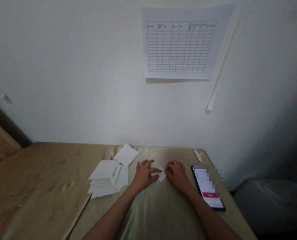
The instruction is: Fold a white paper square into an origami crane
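A small white piece of folded paper (161,175) lies on the brown table cover between my hands. My left hand (145,175) is spread over the cover at its left, with the index fingertip resting on the paper's upper part and the thumb close to its left edge. From the right, my right hand (176,172) has curled fingers, thumb and index closed at the paper's right corner. Beyond my left hand, several white paper sheets (105,170) with torn edges lie in a loose stack, and a single square sheet (126,154) overlaps them at the back.
A phone (205,186) with a lit screen lies right of my right forearm. A small folded paper shape (198,155) sits near the table's back right corner. The white wall (101,83) rises behind the table, bearing a printed table sheet (180,46).
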Demonstrator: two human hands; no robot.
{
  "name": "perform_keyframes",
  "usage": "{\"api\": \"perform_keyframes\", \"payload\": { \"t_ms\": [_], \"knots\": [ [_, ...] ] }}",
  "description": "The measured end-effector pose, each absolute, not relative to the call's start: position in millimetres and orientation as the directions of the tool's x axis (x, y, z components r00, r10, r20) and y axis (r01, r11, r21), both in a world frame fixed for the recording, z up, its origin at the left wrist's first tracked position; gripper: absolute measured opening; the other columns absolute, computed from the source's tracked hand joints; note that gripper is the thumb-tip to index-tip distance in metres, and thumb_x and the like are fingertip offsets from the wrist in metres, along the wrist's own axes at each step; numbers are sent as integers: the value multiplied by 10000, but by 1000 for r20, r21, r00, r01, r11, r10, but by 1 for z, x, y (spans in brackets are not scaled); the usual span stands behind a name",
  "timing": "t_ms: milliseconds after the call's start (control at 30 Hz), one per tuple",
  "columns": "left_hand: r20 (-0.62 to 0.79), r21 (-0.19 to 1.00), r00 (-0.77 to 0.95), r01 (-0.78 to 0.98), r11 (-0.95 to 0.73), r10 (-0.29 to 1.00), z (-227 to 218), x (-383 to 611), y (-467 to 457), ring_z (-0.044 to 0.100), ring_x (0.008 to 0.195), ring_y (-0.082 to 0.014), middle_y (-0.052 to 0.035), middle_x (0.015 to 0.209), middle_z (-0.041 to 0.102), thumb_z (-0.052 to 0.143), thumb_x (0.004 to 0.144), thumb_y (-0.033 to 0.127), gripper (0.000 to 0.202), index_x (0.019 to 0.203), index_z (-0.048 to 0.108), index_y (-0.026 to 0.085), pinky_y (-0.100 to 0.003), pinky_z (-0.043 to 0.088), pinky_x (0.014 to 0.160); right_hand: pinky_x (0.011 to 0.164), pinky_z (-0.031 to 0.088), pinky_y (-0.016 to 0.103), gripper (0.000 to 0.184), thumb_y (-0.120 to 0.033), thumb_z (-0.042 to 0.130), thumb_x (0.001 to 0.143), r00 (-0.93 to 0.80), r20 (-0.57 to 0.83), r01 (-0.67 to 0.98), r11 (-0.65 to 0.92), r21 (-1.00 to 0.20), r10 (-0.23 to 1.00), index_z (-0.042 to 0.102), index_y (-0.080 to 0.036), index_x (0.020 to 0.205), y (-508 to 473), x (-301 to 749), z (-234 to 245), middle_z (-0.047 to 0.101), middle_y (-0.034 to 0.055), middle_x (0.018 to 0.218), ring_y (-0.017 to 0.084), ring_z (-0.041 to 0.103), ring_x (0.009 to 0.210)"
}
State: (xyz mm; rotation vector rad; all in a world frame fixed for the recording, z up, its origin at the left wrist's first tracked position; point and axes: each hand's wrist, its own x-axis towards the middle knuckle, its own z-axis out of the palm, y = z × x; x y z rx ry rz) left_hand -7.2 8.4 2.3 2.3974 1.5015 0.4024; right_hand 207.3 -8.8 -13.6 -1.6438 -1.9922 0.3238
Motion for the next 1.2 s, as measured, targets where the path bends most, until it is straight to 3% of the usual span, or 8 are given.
{"api": "perform_keyframes", "payload": {
  "t_ms": [233, 467, 933, 1200],
  "knots": [
    [81, 379, 422, 825, -420, 903, 2, -8, 9, 330, 1426, -349, 37, 1506, 476, 712, 854, 446, 311, 1154, 702, 526, -666, 134, 1185, 1081, 305, 416, 85, -265, 592, 906, -75, 303, 883, 204, -423, 950, 663, -237, 943, -9, 198, -16, 632, 59, 1075, 234, 546, 1116],
    [81, 384, 432, 818, -428, 898, -1, -9, 11, 324, 1432, -356, 40, 1521, 461, 708, 856, 466, 307, 1154, 696, 538, -680, 116, 1182, 1068, 305, 421, 89, -302, 659, 862, -73, 270, 864, 196, -463, 960, 697, -252, 926, -6, 199, -14, 629, 56, 1075, 244, 533, 1123],
    [69, 381, 423, 826, -416, 903, 0, -8, 10, 318, 1436, -347, 39, 1515, 471, 708, 854, 459, 310, 1155, 699, 529, -673, 110, 1186, 1149, 208, 473, 437, -453, 804, 684, -152, 191, 859, 225, -460, 970, 640, -239, 1028, -13, 201, -10, 609, 73, 1225, 292, 487, 1251],
    [70, 397, 431, 816, -421, 900, 3, -9, 9, 321, 1432, -349, 30, 1507, 477, 714, 850, 448, 321, 1163, 700, 520, -667, 120, 1186, 1182, 142, 508, 498, -505, 806, 679, -193, 186, 841, 260, -474, 963, 620, -249, 1063, -16, 203, -11, 583, 73, 1272, 293, 460, 1294]
  ]
}}
